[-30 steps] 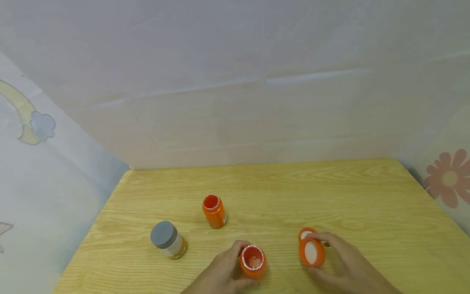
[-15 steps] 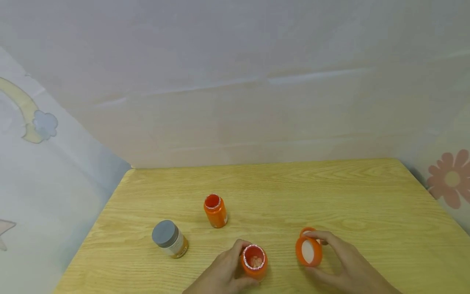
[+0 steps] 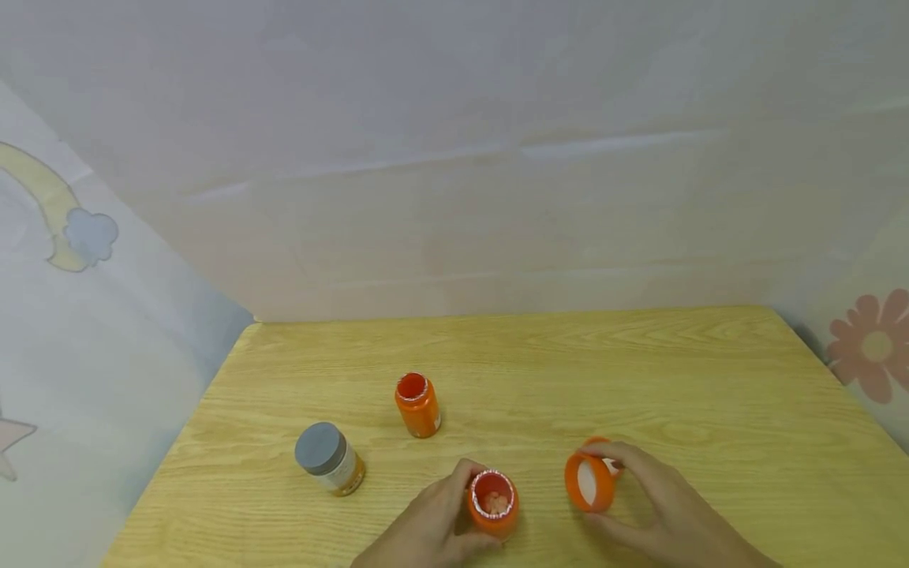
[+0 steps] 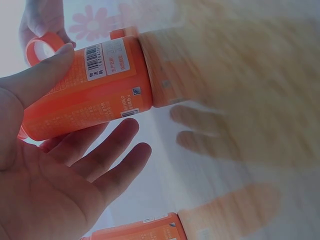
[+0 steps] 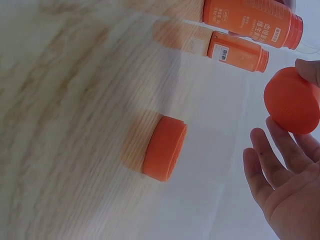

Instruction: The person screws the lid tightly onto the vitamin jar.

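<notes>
My left hand (image 3: 433,521) grips an orange bottle (image 3: 493,527) around its side; the bottle stands upright and uncapped on the table, with pale pink pieces inside. In the left wrist view, its printed label and barcode (image 4: 93,61) face the camera, held between thumb and fingers. My right hand (image 3: 660,505) pinches an orange screw cap (image 3: 600,483) by its rim, tilted so that its white inner face points left, above the table and apart from the bottle. A second orange cap (image 5: 165,148) lies on the table just beyond, partly hidden in the head view.
Behind the held bottle stands another uncapped orange bottle (image 3: 419,412). A jar with a grey lid (image 3: 321,450) and a pale label is to its left. The wood-grained table (image 3: 554,363) meets a pale sheet wall (image 3: 454,197) at the back.
My right hand has shifted slightly left with the cap, turning it from facing up toward facing the bottle. The left hand and bottle hold nearly still.
</notes>
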Demonstrator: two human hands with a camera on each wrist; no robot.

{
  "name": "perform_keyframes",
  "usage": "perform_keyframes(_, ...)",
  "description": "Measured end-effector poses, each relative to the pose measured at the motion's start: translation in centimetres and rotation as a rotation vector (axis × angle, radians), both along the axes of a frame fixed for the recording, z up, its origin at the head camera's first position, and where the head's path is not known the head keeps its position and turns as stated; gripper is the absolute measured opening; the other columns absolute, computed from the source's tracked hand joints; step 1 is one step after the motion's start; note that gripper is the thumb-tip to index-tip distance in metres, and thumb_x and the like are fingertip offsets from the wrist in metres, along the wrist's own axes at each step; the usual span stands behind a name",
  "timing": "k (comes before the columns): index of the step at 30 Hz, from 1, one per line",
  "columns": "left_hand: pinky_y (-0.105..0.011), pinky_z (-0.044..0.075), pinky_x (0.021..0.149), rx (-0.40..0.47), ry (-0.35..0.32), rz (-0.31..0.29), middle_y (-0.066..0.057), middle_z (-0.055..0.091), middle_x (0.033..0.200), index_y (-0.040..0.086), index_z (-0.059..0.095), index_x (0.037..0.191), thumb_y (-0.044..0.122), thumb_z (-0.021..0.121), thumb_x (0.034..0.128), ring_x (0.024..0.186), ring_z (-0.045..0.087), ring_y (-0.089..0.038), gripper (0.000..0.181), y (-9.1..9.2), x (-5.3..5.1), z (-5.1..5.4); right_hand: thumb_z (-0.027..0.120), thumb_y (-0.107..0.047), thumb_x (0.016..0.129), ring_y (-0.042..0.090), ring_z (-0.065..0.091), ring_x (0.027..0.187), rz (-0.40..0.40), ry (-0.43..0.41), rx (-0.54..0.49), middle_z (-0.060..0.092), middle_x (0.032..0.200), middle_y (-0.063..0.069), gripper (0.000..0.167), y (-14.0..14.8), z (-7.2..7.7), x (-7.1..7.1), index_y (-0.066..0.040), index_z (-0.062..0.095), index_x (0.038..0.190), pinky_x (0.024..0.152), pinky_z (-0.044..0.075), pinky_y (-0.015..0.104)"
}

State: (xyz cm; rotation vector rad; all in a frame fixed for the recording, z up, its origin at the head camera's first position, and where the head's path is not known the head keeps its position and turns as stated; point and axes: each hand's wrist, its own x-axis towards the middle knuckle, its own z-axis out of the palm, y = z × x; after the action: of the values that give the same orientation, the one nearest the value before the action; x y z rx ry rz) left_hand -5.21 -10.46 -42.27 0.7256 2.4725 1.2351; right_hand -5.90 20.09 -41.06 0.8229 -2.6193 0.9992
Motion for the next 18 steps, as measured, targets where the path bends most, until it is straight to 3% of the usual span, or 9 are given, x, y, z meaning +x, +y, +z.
perform_keyframes(5,-0.025,0.05,0.094,-0.018,-0.02,0.008,0.013,0.064,0.119,0.028,0.044,0.125,0.037,0.076,0.0867,0.106,0.058,-0.001,0.05,0.0,0.0,0.1,0.091,-0.025,0.069,-0.002,0.058,0.097,0.02,0.049,0.003,0.062,0.117,-0.019,0.07,-0.4,0.1,-0.2,-0.027,0.057,0.129,0.082,0.049,0.016)
perform_keyframes(9,-0.025,0.051,0.093,-0.039,0.01,0.01,0.013,0.064,0.118,0.028,0.044,0.125,0.038,0.076,0.0865,0.104,0.058,0.0,0.051,0.0,0.0,0.2,0.091,-0.024,0.069,-0.001,0.059,0.097,0.028,0.055,-0.003,0.063,0.117,-0.017,0.071,-0.6,0.1,-0.2,-0.026,0.056,0.131,0.081,0.05,0.018)
perform_keyframes(13,-0.025,0.051,0.091,-0.054,0.048,0.006,0.014,0.064,0.117,0.028,0.044,0.125,0.038,0.076,0.0866,0.103,0.058,0.001,0.051,0.0,0.0,0.0,0.09,-0.028,0.071,-0.002,0.058,0.094,-0.001,0.0,-0.003,0.063,0.118,-0.019,0.069,-0.9,0.4,0.0,-0.03,0.055,0.131,0.078,0.052,0.022)
perform_keyframes(18,-0.025,0.051,0.092,-0.057,0.011,0.01,0.015,0.063,0.118,0.03,0.044,0.126,0.04,0.076,0.086,0.105,0.056,0.001,0.052,-0.2,-0.1,0.0,0.087,-0.028,0.075,-0.002,0.059,0.098,0.018,-0.047,-0.033,0.062,0.12,-0.02,0.064,-1.3,0.7,0.0,-0.031,0.055,0.13,0.084,0.05,0.016)
